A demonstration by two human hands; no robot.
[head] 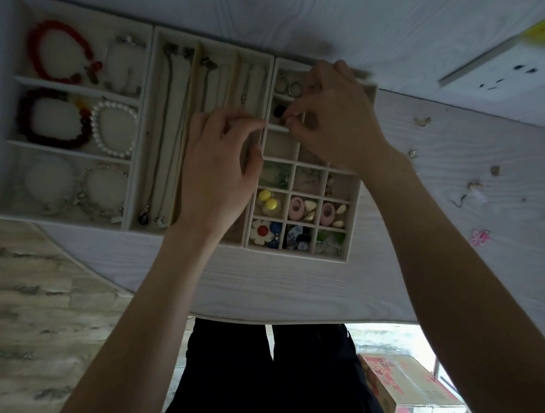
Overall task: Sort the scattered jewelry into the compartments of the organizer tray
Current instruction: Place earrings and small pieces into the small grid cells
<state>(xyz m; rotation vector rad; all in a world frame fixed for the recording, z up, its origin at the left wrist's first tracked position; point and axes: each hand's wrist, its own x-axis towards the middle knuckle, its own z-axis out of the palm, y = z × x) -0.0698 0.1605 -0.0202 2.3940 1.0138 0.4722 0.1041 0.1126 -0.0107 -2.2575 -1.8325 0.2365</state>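
step: a small dark piece (279, 110) is being put in an upper-right box of the organizer tray (349, 252).
right hand (329, 115): fingers curled, pinching something tiny.
left hand (221, 164): curled, hold cannot be told.
next: loose bits (472, 185) at the right of the bench (269, 285) must be picked up.

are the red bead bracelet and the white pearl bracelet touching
Apart. The head view shows the red bead bracelet in the far compartment and the white pearl bracelet in the next one, with a divider wall between them.

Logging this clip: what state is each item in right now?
Left hand: fingers curled, fingertips pinched over the necklace tray's right edge.
Right hand: pinching something small over the black stud's compartment.
Red bead bracelet: lying in its compartment.
Yellow stud earrings: stowed together.
Pink flower piece: loose on the table, unsorted.
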